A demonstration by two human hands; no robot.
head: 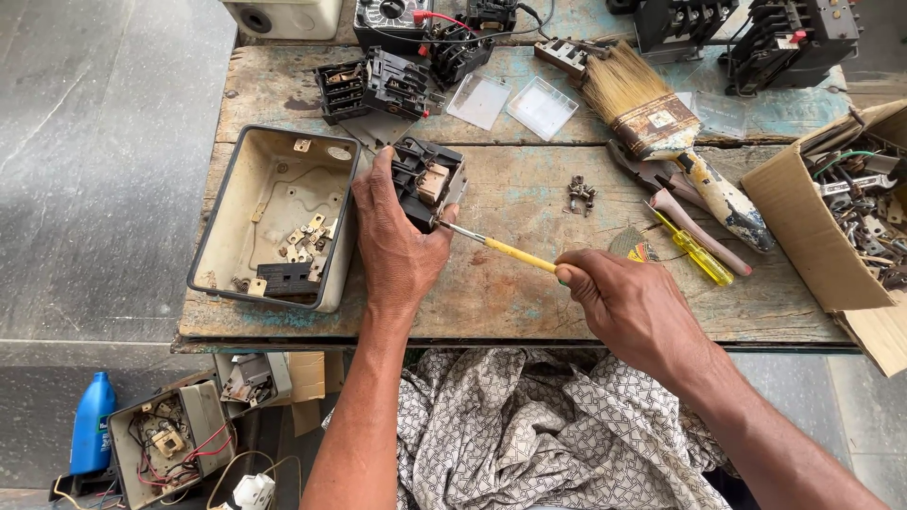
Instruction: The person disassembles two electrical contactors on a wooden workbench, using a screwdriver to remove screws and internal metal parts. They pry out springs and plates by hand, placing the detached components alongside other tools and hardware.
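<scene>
Hands at workbench (529, 302): left hand (397, 236) grips switch block (427, 181); right hand (628, 304) (fingers closed) drives screwdriver (501, 249), probably into a screw.

I count two screwdrivers: the one I'm holding (499, 249) and a yellow-handled one (694, 250) lying on the surface. There's one paintbrush (661, 123), two clear plastic covers (478, 100) (541, 108), one cardboard box (803, 217), one beige metal casing (274, 212) and one blue bottle (93, 422).
</scene>
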